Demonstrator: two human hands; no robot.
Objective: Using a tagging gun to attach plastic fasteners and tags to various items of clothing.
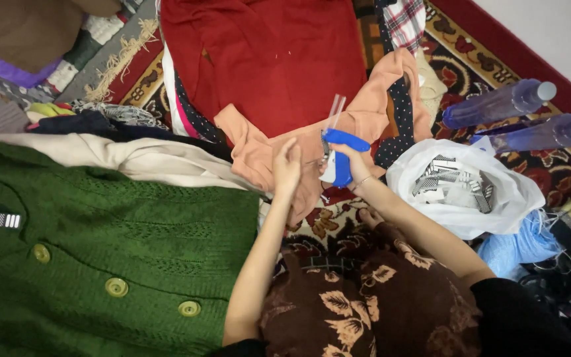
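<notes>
Your right hand (353, 160) grips the blue tagging gun (342, 153); your left hand (287, 166) pinches the soft peach garment (262, 149). It's limp and light, probably best bunched near the seam.

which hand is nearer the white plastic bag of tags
Right. The right hand, gripping a blue tagging gun, sits just left of the white plastic bag. The left hand is farther left, on the peach garment.
</notes>
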